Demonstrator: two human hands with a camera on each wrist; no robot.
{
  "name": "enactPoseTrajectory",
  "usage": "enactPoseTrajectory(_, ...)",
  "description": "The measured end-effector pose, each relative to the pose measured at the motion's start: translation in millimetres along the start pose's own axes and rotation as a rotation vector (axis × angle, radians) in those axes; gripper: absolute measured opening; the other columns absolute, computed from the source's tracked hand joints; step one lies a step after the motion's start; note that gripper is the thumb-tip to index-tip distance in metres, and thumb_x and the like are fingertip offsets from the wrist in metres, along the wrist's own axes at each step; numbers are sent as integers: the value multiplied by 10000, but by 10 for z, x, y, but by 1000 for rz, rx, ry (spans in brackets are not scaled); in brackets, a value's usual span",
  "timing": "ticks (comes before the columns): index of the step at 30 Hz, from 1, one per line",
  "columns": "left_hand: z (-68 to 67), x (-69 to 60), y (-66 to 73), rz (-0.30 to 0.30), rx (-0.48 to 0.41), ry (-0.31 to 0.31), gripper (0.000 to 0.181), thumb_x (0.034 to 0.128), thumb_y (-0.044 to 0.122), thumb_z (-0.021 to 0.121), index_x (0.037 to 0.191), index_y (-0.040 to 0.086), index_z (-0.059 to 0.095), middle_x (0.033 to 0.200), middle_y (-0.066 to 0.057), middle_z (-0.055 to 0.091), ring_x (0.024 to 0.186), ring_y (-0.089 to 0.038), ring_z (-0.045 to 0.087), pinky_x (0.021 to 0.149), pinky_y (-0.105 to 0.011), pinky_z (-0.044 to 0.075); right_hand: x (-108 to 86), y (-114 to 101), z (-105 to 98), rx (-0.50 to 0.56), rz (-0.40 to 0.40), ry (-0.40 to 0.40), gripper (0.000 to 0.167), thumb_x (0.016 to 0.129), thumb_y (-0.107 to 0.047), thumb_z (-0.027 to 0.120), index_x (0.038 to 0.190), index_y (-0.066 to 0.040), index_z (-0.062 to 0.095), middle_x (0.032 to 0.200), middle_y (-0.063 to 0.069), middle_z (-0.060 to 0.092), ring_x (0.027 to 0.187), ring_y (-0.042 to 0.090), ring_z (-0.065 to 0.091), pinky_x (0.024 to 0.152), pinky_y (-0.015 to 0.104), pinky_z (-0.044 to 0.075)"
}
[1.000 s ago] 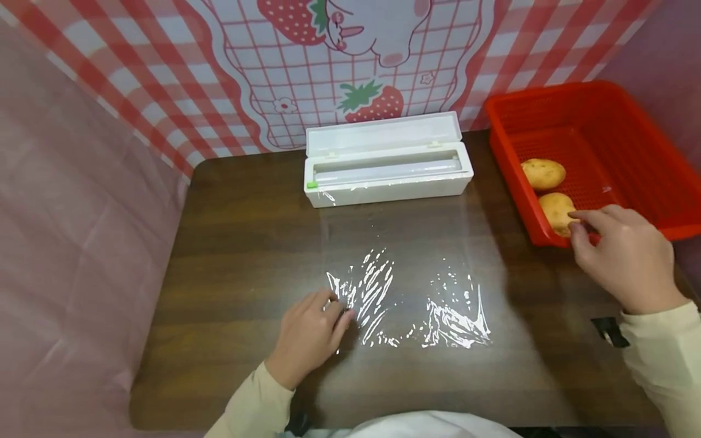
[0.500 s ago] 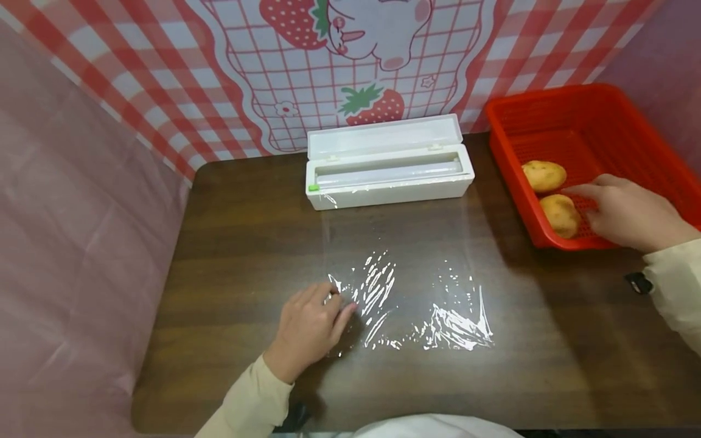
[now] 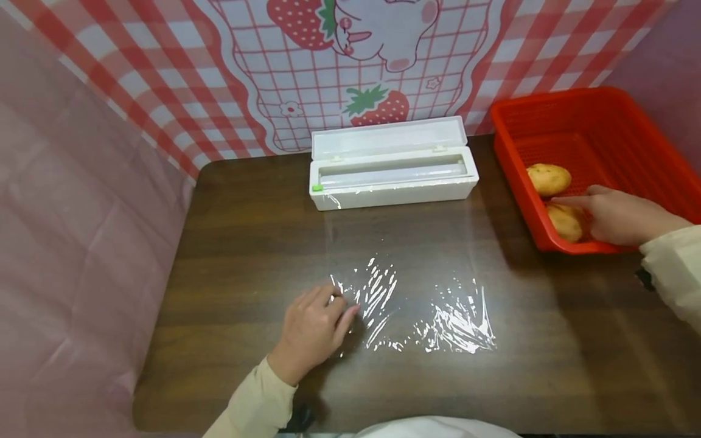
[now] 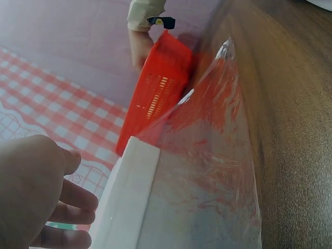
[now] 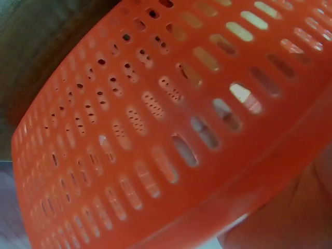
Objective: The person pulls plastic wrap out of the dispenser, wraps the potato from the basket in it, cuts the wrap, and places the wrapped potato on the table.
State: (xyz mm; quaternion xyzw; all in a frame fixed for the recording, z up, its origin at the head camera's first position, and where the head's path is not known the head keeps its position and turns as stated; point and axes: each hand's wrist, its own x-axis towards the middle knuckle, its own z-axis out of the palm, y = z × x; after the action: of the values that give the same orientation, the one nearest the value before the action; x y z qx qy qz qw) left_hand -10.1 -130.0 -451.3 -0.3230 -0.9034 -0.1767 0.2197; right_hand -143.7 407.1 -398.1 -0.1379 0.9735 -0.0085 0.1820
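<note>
My left hand [image 3: 311, 328] is beside the left edge of a clear plastic film [image 3: 438, 310] spread on the table, its fingers loosely bent; nothing is held in the left wrist view's hand [image 4: 31, 192]. The film runs from a white dispenser box [image 3: 394, 193] with a raised lid. Inside the red basket [image 3: 520, 164], my right hand [image 3: 624, 216] reaches over the nearer potato [image 3: 564, 225], index finger extended along its far side; the thumb is hidden. Another potato [image 3: 549, 179] lies just behind. In the right wrist view, the basket wall [image 5: 171, 176] covers most of the hand [image 5: 290, 220].
The brown wooden table [image 3: 235, 261] extends left of the film and in front of it. A pink cloth [image 3: 71, 243] hangs at the left, and a red-checked cloth [image 3: 181, 67] stands behind the box. The basket's near rim passes beneath my right forearm.
My right hand has moved from the basket's near rim into the basket, then lower and left over the nearer potato. My left hand has barely moved.
</note>
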Motion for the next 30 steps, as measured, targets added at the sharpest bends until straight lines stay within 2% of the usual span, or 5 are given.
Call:
enactPoseTrajectory(15,107,-29,86,-41,-32,-16,232,911,293,720,769,110,724,809,-11,639,694,-182,619,577,-314,511,64,178,103,10,-62,-42,648,732,-70,823,1317,77,587,868,148,640,742,268,558,709,524,516)
enactPoseTrajectory(19,129,-27,106,-49,-37,-12,203,870,274,776,759,111,726,803,-10,642,687,-181,617,570,-310,504,64,213,87,8,-30,-81,720,753,-299,877,1252,136,594,966,265,666,857,381,639,799,592,501)
enactPoseTrajectory(22,132,-20,117,-61,-40,-20,219,886,282,762,755,110,724,804,-8,641,687,-181,614,570,-311,502,57,246,70,3,33,-111,897,735,-532,844,1225,173,583,1080,363,630,948,489,627,828,634,476)
enactPoseTrajectory(26,139,-13,122,-53,-34,-27,257,916,309,719,754,110,721,807,-9,639,693,-183,614,575,-317,501,49,296,39,-5,124,-115,1103,650,-741,780,1238,169,575,1114,387,607,896,447,630,813,665,463)
enactPoseTrajectory(30,160,1,115,-37,-26,-24,247,913,305,722,760,110,723,820,-12,651,706,-183,619,586,-316,510,36,321,-37,-29,151,-79,1106,699,-772,724,1228,186,566,1022,366,628,788,368,626,791,673,466)
